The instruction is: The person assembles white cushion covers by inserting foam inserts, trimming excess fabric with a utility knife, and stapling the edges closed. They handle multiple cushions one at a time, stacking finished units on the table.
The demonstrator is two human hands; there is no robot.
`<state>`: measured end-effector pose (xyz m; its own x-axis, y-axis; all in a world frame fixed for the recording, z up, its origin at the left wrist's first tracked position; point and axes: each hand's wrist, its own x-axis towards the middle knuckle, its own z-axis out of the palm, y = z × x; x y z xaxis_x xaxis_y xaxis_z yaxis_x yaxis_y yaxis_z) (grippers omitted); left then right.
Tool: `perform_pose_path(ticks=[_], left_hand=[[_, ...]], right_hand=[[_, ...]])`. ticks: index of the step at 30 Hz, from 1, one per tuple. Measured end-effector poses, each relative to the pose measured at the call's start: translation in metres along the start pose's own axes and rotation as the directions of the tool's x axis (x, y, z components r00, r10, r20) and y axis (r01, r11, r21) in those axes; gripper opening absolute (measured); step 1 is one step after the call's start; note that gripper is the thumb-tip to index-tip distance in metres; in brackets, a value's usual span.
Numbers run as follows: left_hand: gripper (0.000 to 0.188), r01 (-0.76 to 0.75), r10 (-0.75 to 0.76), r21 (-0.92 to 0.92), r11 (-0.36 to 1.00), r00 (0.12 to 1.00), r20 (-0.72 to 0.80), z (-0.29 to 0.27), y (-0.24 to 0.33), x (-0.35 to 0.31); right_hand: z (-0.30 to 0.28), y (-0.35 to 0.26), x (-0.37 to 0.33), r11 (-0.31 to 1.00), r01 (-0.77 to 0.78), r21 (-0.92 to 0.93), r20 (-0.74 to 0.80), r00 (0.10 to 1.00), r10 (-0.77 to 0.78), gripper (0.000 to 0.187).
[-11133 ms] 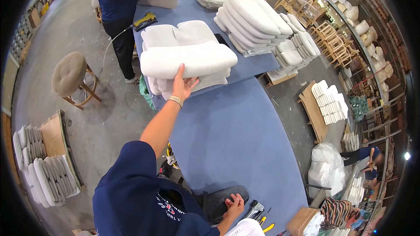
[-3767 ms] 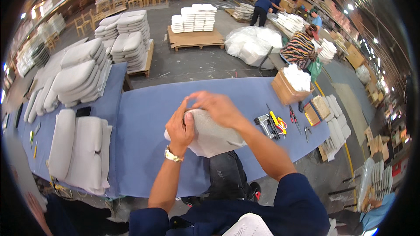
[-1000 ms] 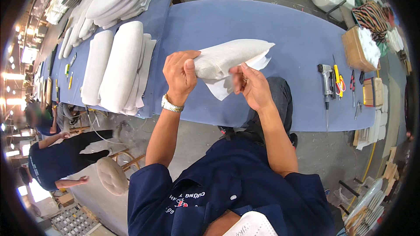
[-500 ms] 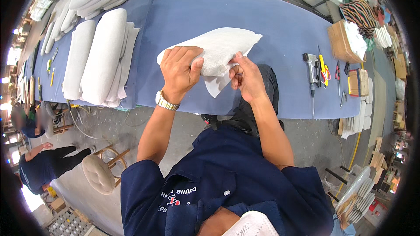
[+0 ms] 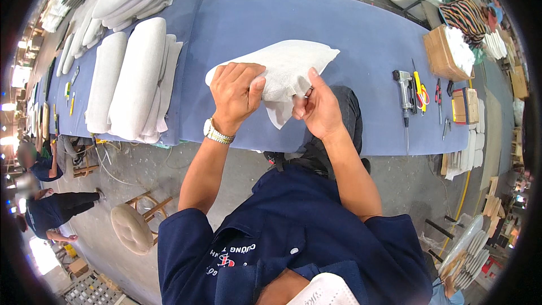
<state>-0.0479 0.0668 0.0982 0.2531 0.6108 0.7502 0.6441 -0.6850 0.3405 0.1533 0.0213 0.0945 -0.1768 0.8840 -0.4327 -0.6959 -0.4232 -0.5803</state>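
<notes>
Over the blue table (image 5: pixel 361 28) I hold a curved pad covered in white fabric (image 5: pixel 288 59). My left hand (image 5: pixel 234 91) is closed around its left end, thumb on the near side. My right hand (image 5: pixel 319 107) pinches the cover's near edge beside the pad's right part, thumb up and fingers curled. A loose flap of the white fabric (image 5: pixel 278 114) hangs below, between the two hands. The pad's underside and the fingertips of my left hand are hidden.
Several white padded pieces (image 5: pixel 137 79) lie stacked at the left. On the right are an air gun (image 5: pixel 404 87), yellow-handled scissors (image 5: pixel 422 96), a screwdriver (image 5: pixel 438 100) and a cardboard box (image 5: pixel 442 53). A round stool (image 5: pixel 132 229) and people (image 5: pixel 48 214) are at the lower left.
My right fingers have shifted slightly left and down, drawing the fabric edge in against the pad. My left hand keeps its grip. At far left, a person has changed posture.
</notes>
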Motion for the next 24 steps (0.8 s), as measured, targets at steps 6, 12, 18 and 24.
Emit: perform_pose_path(ticks=[6, 12, 18, 24], left_hand=[[0.047, 0.02, -0.019, 0.046, 0.999, 0.999, -0.026, 0.012, 0.015, 0.004], [0.04, 0.089, -0.089, 0.095, 0.992, 0.996, -0.005, 0.021, 0.032, 0.023], [0.035, 0.072, -0.065, 0.14, 0.988, 0.997, -0.05, 0.04, 0.041, 0.033], [0.035, 0.148, -0.157, 0.141, 0.979, 0.986, 0.059, 0.032, 0.067, 0.046]], right_hand=[[0.013, -0.005, -0.006, 0.813, 0.301, -0.499, 0.039, 0.944, -0.326, 0.031], [0.004, -0.022, 0.006, 0.692, 0.45, -0.564, 0.028, 0.848, -0.529, 0.029], [0.007, -0.04, 0.005, 0.457, 0.402, -0.794, 0.018, 0.766, -0.643, 0.043], [0.01, -0.055, 0.014, 0.285, 0.431, -0.856, 0.107, 0.688, -0.718, 0.044]])
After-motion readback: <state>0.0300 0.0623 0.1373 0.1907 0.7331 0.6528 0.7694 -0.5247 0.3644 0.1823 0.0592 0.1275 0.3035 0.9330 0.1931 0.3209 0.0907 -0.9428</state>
